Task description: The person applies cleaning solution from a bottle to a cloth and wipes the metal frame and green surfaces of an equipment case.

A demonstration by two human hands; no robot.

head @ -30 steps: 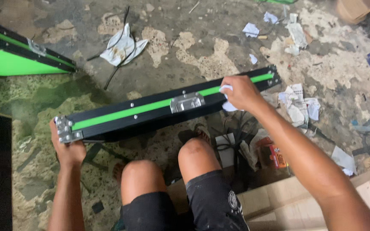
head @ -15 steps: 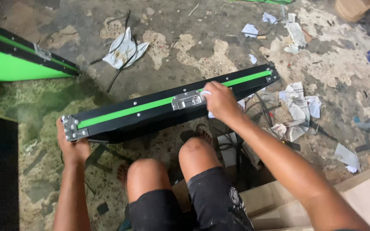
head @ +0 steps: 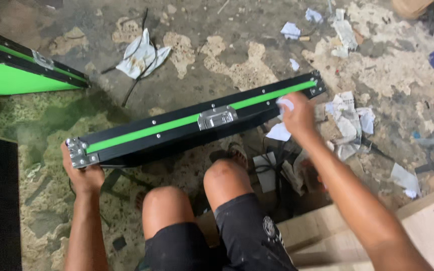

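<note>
With the left hand (head: 84, 175) clamped under one corner and the right hand's (head: 297, 116) fingers pinching a white rag (head: 280, 131), the long black-and-green case (head: 187, 124), balanced on edge, could tip onto the littered floor (head: 237, 65).

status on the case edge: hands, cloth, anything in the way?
Left hand grips the corner of the black-and-green case. Right hand presses white cloth on its top edge. Paper scraps litter the floor beside it.
</note>
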